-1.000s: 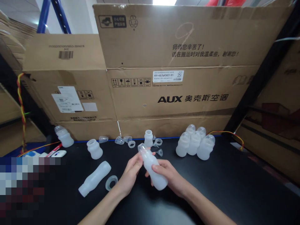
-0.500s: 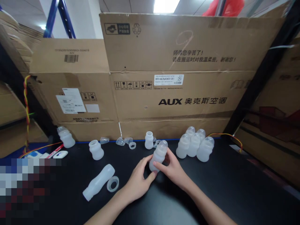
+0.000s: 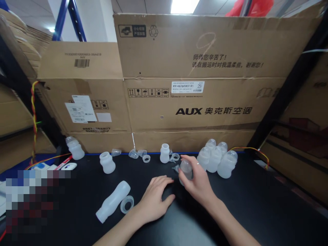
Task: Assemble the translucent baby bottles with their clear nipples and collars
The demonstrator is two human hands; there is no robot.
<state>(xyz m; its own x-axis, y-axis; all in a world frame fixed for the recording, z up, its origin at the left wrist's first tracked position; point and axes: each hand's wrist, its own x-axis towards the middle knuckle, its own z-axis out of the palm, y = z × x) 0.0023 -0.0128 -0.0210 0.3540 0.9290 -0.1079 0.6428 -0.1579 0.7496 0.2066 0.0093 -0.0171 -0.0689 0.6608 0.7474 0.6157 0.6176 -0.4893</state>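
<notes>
My right hand [image 3: 197, 179] is wrapped round a small frosted baby bottle with a clear domed cap [image 3: 186, 168]; the fingers hide much of it. Just left of that bottle lies a small clear piece [image 3: 175, 168], perhaps a nipple. My left hand [image 3: 159, 195] holds nothing, fingers stretched and thumb apart, low over the black table. A long frosted bottle [image 3: 112, 202] lies on its side to the left, beside a loose ring [image 3: 127, 204].
Several capped bottles [image 3: 225, 165] stand grouped at the right. Open bottles stand at the back middle [image 3: 164, 153] and left [image 3: 107, 163], with clear caps [image 3: 133, 153] and a small ring [image 3: 146, 158] between. A capped bottle [image 3: 76, 149] stands far left. Cardboard [image 3: 189, 102] walls the back.
My left hand has let go of the capped bottle and its fingers have spread. My right hand has carried the bottle to the right, towards the grouped bottles. The view has shifted slightly.
</notes>
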